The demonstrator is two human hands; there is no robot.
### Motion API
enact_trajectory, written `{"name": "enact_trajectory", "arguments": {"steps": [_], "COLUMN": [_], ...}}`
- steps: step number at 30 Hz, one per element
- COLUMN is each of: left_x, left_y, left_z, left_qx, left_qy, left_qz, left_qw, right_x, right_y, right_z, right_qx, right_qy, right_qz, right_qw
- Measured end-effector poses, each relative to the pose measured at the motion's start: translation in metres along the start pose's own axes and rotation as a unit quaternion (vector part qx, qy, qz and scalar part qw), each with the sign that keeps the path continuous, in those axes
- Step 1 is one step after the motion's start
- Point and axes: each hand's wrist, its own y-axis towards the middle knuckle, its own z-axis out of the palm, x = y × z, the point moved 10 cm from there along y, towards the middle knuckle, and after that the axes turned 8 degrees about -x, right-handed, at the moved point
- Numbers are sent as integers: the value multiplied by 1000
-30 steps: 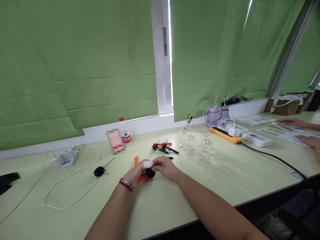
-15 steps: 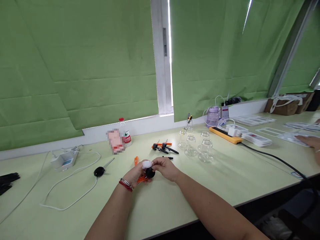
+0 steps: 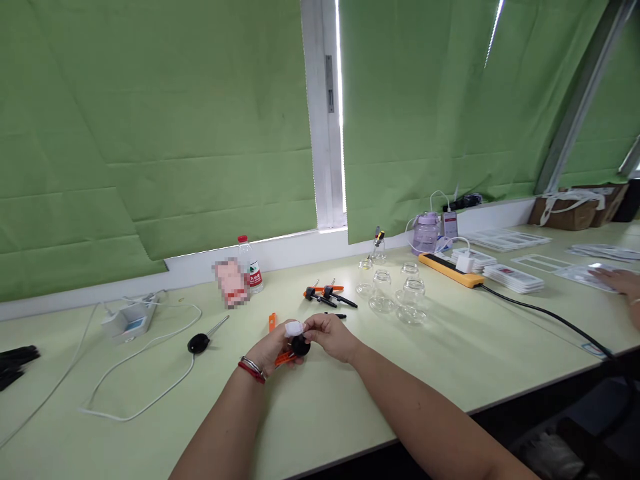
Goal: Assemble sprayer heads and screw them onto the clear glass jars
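Note:
My left hand [image 3: 273,348] is closed around a black round part [image 3: 301,346] and an orange strip [image 3: 285,359]. A white cover [image 3: 294,329] sits at its thumb. My right hand [image 3: 336,338] pinches at the upper right edge of the black part; its fingertips partly hide what they grip. Just beyond the hands lie a small orange piece [image 3: 272,322] and a short black stick [image 3: 336,315]. Farther back, two black parts with metal rods [image 3: 327,293] rest by another orange strip [image 3: 336,288]. To the left, a black round piece with a metal rod [image 3: 199,343] lies on the table.
Several clear glass jars [image 3: 382,293] stand right of centre. Behind are a water bottle [image 3: 255,273], a purple jug [image 3: 425,233] and an orange power strip [image 3: 450,271]. A white cable [image 3: 120,419] loops at left. A co-worker's hand [image 3: 613,279] rests on flat sheets at right.
My hands and the parts in them look almost unmoved. At far right the co-worker's hand has shifted slightly.

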Motion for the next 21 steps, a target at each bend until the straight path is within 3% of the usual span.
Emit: {"name": "enact_trajectory", "arguments": {"steps": [14, 21], "left_x": [1, 1], "left_y": [1, 1], "left_z": [-1, -1], "left_qx": [-3, -7], "left_qy": [3, 0], "left_qz": [-6, -12], "left_qw": [1000, 1000], "right_x": [20, 14], "right_y": [-3, -2], "right_z": [1, 1], "right_qx": [11, 6], "right_qy": [-116, -96], "right_qz": [-96, -78], "right_qw": [988, 992]}}
